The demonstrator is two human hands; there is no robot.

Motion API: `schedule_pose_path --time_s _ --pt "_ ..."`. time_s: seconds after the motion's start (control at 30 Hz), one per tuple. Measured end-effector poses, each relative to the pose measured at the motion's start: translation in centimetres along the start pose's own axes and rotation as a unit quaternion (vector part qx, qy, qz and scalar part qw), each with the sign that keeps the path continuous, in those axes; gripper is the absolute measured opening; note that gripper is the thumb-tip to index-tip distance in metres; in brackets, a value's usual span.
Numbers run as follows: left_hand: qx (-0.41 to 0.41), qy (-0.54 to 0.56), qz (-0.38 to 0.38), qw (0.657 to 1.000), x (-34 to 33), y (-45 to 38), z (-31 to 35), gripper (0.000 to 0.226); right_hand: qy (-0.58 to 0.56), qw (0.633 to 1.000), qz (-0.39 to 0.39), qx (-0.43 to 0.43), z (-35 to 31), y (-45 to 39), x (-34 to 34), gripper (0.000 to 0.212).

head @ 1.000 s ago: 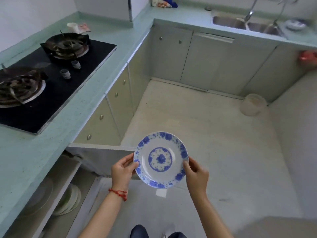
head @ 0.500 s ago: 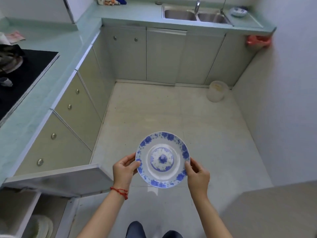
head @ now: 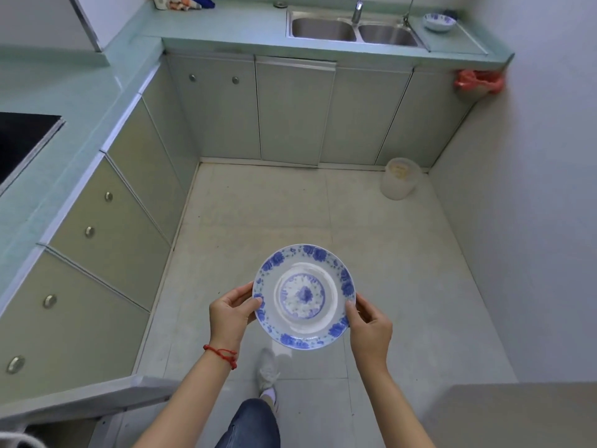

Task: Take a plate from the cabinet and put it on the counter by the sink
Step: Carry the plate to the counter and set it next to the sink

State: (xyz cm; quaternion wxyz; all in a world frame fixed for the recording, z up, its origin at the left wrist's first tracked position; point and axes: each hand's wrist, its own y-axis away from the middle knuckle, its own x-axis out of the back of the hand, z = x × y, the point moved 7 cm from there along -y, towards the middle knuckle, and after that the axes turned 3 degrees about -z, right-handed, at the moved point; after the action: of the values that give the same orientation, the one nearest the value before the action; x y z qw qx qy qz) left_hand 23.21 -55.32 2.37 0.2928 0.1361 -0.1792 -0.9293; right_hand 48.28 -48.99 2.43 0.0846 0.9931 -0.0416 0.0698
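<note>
A white plate with a blue flower pattern (head: pixel 304 296) is held level over the floor, about waist high. My left hand (head: pixel 230 313) grips its left rim and my right hand (head: pixel 368 324) grips its right rim. A red string bracelet is on the left wrist. The steel double sink (head: pixel 353 31) sits in the pale green counter (head: pixel 226 24) at the far end of the kitchen, straight ahead. The open cabinet door (head: pixel 80 399) is at the lower left edge.
A blue-patterned bowl (head: pixel 438 21) rests on the counter right of the sink. A white bucket (head: pixel 400 177) stands on the floor by the right wall. A red bag (head: pixel 479 81) hangs at the counter's right end. The black stove (head: pixel 22 137) is left. My foot (head: pixel 267 370) steps forward.
The view has turned from the stove and open cabinet toward the sink. The plate stays gripped in both hands while I walk forward, and one foot now shows below it.
</note>
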Motion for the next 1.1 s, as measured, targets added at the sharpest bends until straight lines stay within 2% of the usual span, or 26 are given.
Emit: schedule_pose_path --time_s 0.57,1.1 --pt "0.008 0.025 -0.019 0.999 -8.1 -24.3 10.3 0.03 -0.01 1.0 0.014 -0.004 -6.5 -24.0 -11.0 0.021" --pt "-0.001 0.047 0.035 0.998 -15.2 -44.8 17.9 0.03 -0.01 0.999 -0.047 0.008 -11.3 -47.7 -20.8 0.022"
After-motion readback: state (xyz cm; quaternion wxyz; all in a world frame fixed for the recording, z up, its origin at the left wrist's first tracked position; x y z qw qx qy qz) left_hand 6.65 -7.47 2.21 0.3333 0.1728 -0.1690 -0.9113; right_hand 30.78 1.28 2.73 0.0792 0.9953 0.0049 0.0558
